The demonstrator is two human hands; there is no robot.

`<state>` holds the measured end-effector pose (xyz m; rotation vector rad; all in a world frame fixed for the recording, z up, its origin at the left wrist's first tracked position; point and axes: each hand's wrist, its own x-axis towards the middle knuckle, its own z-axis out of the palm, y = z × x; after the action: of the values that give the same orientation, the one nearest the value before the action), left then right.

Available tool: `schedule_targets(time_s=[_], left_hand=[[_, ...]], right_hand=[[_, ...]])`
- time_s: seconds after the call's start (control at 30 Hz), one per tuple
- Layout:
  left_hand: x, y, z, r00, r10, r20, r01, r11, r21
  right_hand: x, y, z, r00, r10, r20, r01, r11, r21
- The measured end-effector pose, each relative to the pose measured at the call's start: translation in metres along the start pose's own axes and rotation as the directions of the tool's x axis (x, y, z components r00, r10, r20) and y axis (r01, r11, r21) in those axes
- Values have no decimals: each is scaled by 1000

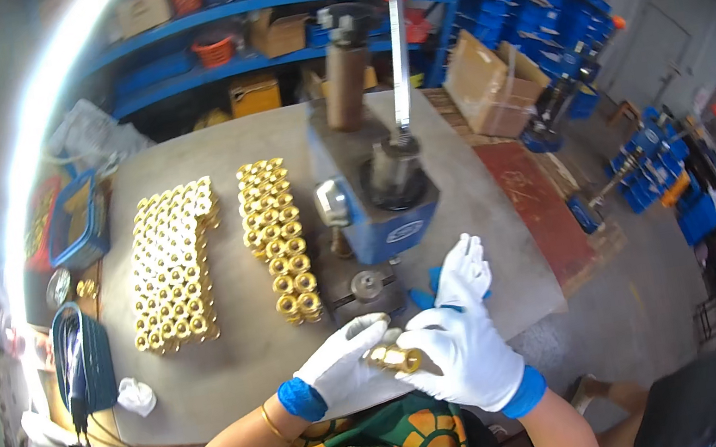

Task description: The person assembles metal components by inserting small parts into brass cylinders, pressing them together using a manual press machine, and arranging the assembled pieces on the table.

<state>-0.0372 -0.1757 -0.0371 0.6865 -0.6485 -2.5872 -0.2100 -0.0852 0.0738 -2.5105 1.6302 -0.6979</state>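
Observation:
A gold-coloured brass fitting (395, 358) is held between my two gloved hands near the table's front edge. My right hand (467, 351), in a white glove with a blue cuff, is closed around its right end. From the other side my left hand (342, 359), gloved the same way, grips its left end with bent fingers, which partly hide it. Just beyond my hands stands a blue hand press (384, 210) with a red-knobbed lever (399, 58). A round metal fixture (368, 287) sits at the press's front. What looks like another white glove (464, 274) lies beyond my right hand.
Brass fittings stand in a wide block (173, 267) and a narrower one (278, 236) on the grey table (241, 373). Along the left edge are a blue basket (79, 221), a dark bin (83, 361) and crumpled white cloth (135, 396). Blue shelves (249, 7) rise behind.

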Motion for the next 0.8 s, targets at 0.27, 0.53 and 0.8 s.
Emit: schedule_targets(time_s=[0.27, 0.53, 0.8], left_hand=[[-11, 21, -2, 983, 151, -99, -126, 966, 226], [-31, 63, -6, 777, 628, 29, -538, 640, 549], [-2, 203, -112, 384, 912, 142, 218, -239, 946]], right_hand=[[-10, 14, 43, 954, -251, -161, 179, 914, -364], [-15, 38, 96, 610, 748, 261, -491, 98, 866], [-73, 109, 152, 623, 759, -191, -587, 615, 527]])
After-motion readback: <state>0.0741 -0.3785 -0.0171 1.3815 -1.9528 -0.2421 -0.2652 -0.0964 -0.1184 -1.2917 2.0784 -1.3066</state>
